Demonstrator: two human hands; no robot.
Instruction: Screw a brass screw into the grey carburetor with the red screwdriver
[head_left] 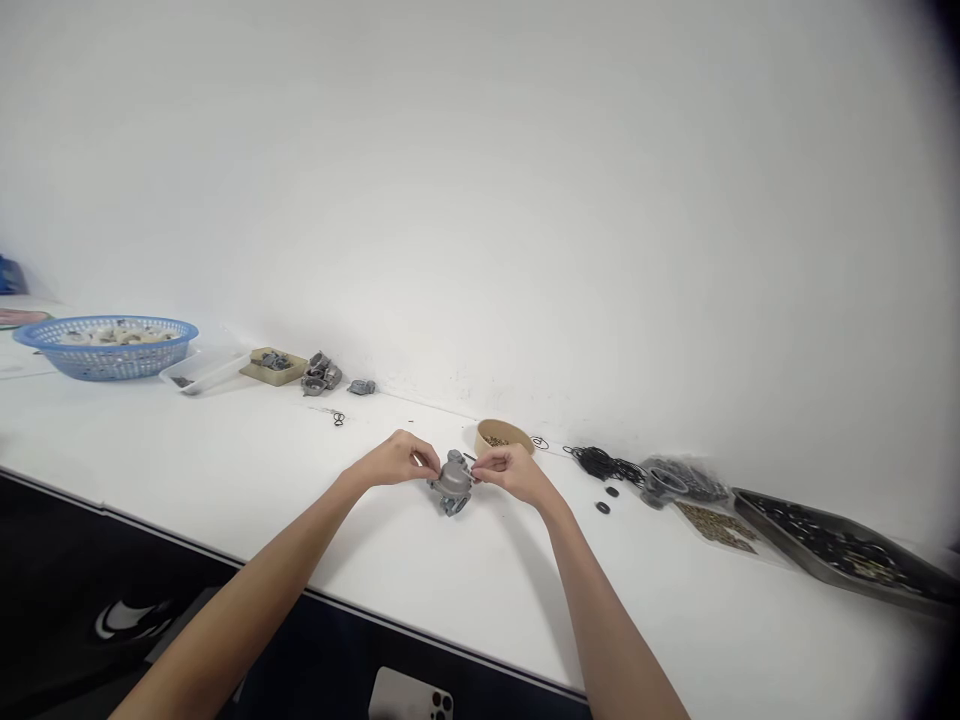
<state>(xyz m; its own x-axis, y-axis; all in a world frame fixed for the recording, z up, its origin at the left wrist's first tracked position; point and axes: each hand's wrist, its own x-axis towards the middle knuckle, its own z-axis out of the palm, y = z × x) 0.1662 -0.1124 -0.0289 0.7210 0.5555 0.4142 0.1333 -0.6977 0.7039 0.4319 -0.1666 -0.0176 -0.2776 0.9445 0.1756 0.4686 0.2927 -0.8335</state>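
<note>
A grey metal carburetor [454, 478] stands on the white table in front of me, between my two hands. The thumb and fingers of my left hand [405, 460] are closed on its left side. My right hand [511, 470] is pinched together at its right side; what lies between those fingertips is too small to make out. Close to the right fingertips a thin dark piece [469, 457] shows. Just behind the right hand is a round tan bowl [517, 432] with small brass-coloured parts in it.
Leftward along the wall are more carburetors [321, 374], a tan tray [259, 376] of grey parts, a white tray [217, 375] and a blue basket [112, 362]. To the right lie black rings [600, 462], a bag of brass pieces [716, 527] and a dark tray [806, 565].
</note>
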